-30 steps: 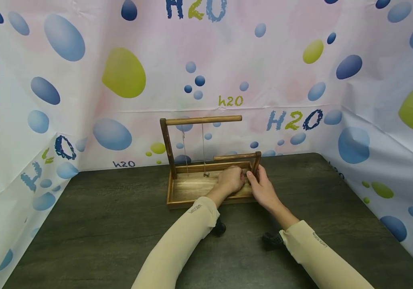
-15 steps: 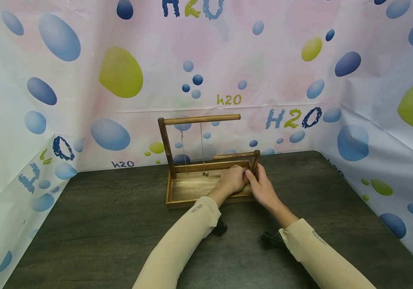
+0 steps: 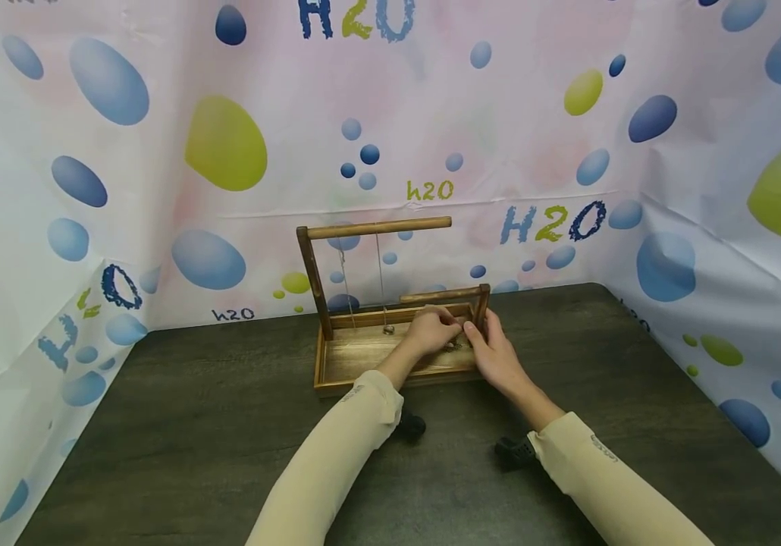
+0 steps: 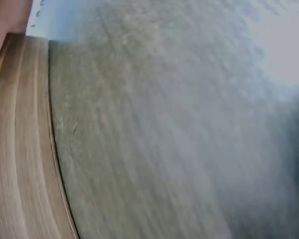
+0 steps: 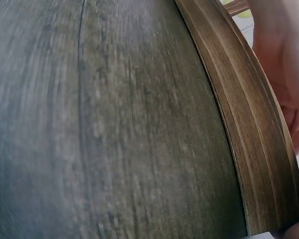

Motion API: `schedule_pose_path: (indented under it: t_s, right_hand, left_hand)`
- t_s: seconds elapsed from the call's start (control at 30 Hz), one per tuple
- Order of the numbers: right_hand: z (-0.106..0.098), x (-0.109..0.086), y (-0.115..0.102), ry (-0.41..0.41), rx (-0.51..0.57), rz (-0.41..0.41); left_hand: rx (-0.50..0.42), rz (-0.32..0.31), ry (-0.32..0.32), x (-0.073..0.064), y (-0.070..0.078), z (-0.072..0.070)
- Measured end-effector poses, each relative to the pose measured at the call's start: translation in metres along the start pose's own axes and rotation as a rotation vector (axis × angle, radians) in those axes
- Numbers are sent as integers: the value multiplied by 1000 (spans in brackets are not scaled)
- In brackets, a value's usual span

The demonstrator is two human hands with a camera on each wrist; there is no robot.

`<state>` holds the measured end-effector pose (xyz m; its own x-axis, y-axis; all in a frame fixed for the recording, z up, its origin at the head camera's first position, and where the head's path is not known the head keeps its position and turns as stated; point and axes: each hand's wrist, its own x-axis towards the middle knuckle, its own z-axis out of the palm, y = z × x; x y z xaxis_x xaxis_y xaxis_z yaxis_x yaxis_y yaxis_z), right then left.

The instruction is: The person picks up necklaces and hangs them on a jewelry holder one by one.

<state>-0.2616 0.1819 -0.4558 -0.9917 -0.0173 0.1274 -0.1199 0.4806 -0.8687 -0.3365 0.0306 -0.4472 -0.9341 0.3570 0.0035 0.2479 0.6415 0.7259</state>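
Note:
A wooden jewelry stand (image 3: 363, 356) with a shallow tray base stands on the dark table. My left hand (image 3: 429, 332) reaches over the tray's right part, its fingertips pinched close to my right thumb. Just below those fingertips lies or hangs small metallic jewelry (image 3: 455, 346), too small to make out clearly. My right hand (image 3: 496, 353) grips the stand's right end at the short post (image 3: 482, 305), thumb inside and fingers outside. From the tall arm (image 3: 380, 227) two thin chains hang, one with a small ring-like pendant (image 3: 388, 329).
The short arm (image 3: 441, 295) extends leftward above my left hand. Dark wrist straps show below both sleeves. A patterned curtain (image 3: 336, 106) closes off the table's back and sides. In the left wrist view the tray's wall (image 4: 25, 139) runs along the left edge.
My left hand has opened from a tighter fist and shifted slightly left, uncovering the small jewelry beneath it. My right hand stays at the post.

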Motion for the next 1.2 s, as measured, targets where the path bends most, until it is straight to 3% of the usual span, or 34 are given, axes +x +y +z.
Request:
schedule_pose_path:
  t_s: [0.13,0.37,0.43,0.57,0.73,0.83,0.97,1.03,1.13,1.2]
  right_hand:
    - [0,1,-1,-2,0,5]
    - [1,0,-2,0,-7,19]
    - [1,0,-2,6,-9,16]
    - [1,-1,-2,15,-16,12]
    - [2,-1,-1,21,-20,14]
    - [2,-2,-1,16,-17,20]
    - [3,-1,-1,14,-14,20]
    - [3,-1,0,17,-16,18]
    - [3,-1,0,19,-23,17]
    - [2,0,0,21,-23,18]
  left_hand:
    - [-135,-29,35,-1,-6,-3]
    - [-736,-95,-5,-2,-9,-5]
    - [-810,-113,0,-2,-9,-6]
    - [-838,-131,33,-1,-10,-8]
    - [-792,-132,78,-1,-10,-9]
    - [-805,-96,127,0,-10,-9]
    - [-924,-49,200,2,-11,-11]
    - [-986,-67,213,1,-12,-13]
    - [-1035,-90,199,-1,-15,-19]
    - [-1042,-71,171,-3,-16,-25]
